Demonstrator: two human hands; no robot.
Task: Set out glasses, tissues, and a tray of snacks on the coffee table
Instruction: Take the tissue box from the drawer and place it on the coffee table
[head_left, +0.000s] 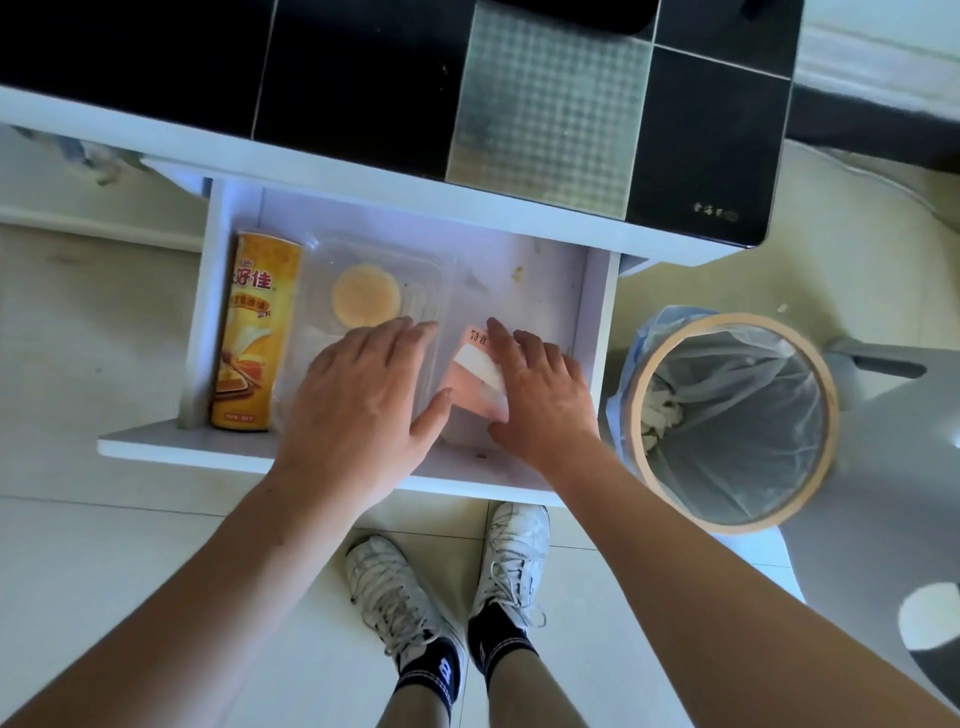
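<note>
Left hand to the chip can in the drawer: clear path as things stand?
Probably yes. The chip can lies uncovered at the open drawer's left end, and the left hand rests flat on the clear snack box right beside it, with nothing between them.

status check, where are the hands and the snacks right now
Left hand flat on the clear snack container. Right hand on the pink tissue pack, grip unclear. Both in the open drawer, chip can alongside. Nothing blocking.
</note>
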